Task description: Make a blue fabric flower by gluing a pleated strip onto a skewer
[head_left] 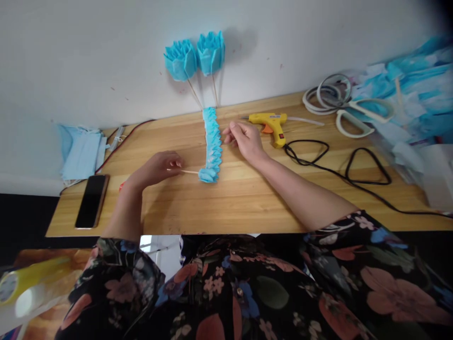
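The person wears a loose black garment [226,307] printed all over with flowers — large dusty-pink blooms, blue ones and small pale blossoms among green leaves. The left sleeve [116,274] and right sleeve [354,255] share the print and end short of the wrists — left hand [161,167] and right hand [246,141] are bare.

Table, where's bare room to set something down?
Bare: the table on your side of the blue strip, and left of that strip, beyond your left hand. Crowded: the right side, with glue gun, cord, tape, scissors and blue scraps.
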A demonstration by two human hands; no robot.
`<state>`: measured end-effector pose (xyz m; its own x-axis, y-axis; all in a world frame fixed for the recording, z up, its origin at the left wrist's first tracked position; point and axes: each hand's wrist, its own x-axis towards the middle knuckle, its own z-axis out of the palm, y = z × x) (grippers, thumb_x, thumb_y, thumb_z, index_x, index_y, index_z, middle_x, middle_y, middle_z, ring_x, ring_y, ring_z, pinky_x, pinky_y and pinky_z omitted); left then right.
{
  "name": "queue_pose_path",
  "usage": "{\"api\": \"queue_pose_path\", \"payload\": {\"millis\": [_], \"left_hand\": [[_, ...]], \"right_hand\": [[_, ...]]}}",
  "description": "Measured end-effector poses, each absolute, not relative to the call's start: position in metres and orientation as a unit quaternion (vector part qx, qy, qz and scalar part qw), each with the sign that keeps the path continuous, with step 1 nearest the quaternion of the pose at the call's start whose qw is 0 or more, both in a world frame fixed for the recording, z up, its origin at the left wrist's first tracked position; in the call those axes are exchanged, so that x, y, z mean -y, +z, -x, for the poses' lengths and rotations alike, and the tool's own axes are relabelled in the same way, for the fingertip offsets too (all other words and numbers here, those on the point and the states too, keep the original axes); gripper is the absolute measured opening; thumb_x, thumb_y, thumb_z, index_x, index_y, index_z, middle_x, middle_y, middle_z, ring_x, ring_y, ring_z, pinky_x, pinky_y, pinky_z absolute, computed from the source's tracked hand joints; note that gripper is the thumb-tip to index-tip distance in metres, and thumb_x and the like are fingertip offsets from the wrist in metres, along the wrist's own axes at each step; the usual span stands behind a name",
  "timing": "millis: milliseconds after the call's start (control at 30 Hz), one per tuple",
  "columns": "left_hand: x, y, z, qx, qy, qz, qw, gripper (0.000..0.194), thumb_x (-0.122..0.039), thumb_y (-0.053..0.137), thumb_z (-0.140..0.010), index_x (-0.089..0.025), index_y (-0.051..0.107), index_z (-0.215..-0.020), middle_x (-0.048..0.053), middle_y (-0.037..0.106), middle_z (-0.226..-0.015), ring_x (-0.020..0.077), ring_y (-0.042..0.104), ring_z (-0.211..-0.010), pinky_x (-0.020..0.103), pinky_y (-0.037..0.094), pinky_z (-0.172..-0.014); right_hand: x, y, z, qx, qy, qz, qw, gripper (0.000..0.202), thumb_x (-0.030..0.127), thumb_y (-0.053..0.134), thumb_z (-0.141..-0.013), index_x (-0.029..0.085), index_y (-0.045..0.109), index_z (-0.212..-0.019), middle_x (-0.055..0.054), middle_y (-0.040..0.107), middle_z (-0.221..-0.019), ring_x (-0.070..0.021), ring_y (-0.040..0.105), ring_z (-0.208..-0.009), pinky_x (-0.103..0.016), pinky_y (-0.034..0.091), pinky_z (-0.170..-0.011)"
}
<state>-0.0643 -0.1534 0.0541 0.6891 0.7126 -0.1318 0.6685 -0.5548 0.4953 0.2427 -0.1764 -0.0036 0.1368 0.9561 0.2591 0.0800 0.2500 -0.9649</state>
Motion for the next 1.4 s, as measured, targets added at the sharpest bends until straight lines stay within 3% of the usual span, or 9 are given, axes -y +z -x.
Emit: {"api": "queue_pose_path", "payload": {"millis": [200, 400, 700, 1200, 1400], "left_hand": [[0.150, 0.051, 0.061, -0.395, 0.080, -0.863, 0.304, 0.021, -0.038, 0.070, -0.085, -0.019, 0.069, -0.077, 0.002, 0.068, -0.076, 0.0144, 0.060, -0.068, 0.024, 0.047, -0.062], [0.155, 0.042, 0.062, -0.385, 0.138, -0.851, 0.330, 0.029, -0.045, 0.070, -0.090, -0.019, 0.070, -0.076, 0.004, 0.069, -0.081, 0.0158, 0.065, -0.075, 0.025, 0.054, -0.066], [0.157, 0.039, 0.063, -0.382, 0.160, -0.865, 0.285, 0.031, -0.048, 0.067, -0.094, -0.020, 0.072, -0.083, 0.005, 0.069, -0.085, 0.0169, 0.064, -0.079, 0.027, 0.054, -0.070], [0.159, 0.042, 0.063, -0.418, 0.167, -0.844, 0.291, 0.029, -0.048, 0.069, -0.090, -0.020, 0.072, -0.083, 0.002, 0.068, -0.076, 0.0141, 0.059, -0.068, 0.025, 0.047, -0.062], [0.160, 0.042, 0.064, -0.435, 0.186, -0.828, 0.302, 0.022, -0.040, 0.072, -0.088, -0.019, 0.072, -0.084, 0.002, 0.068, -0.075, 0.0138, 0.059, -0.068, 0.025, 0.048, -0.063]], "right_hand": [[0.177, -0.003, -0.243, 0.536, 0.383, 0.478, 0.582, 0.063, 0.080, 0.049, -0.093, 0.022, 0.071, -0.079, -0.002, 0.070, -0.069, -0.0141, 0.066, -0.066, -0.027, 0.054, -0.063], [0.178, -0.003, -0.243, 0.531, 0.394, 0.485, 0.572, 0.063, 0.080, 0.049, -0.093, 0.023, 0.071, -0.080, -0.002, 0.070, -0.070, -0.0145, 0.067, -0.068, -0.027, 0.053, -0.062], [0.178, -0.005, -0.243, 0.533, 0.399, 0.475, 0.575, 0.060, 0.076, 0.050, -0.095, 0.022, 0.072, -0.082, -0.002, 0.070, -0.069, -0.0144, 0.067, -0.067, -0.028, 0.054, -0.065], [0.178, -0.005, -0.244, 0.538, 0.392, 0.480, 0.571, 0.064, 0.081, 0.049, -0.092, 0.023, 0.072, -0.080, -0.002, 0.069, -0.068, -0.0144, 0.067, -0.067, -0.028, 0.053, -0.063], [0.179, -0.003, -0.243, 0.538, 0.393, 0.480, 0.570, 0.064, 0.081, 0.050, -0.091, 0.022, 0.072, -0.079, -0.002, 0.070, -0.069, -0.0148, 0.067, -0.067, -0.028, 0.054, -0.064]]}}
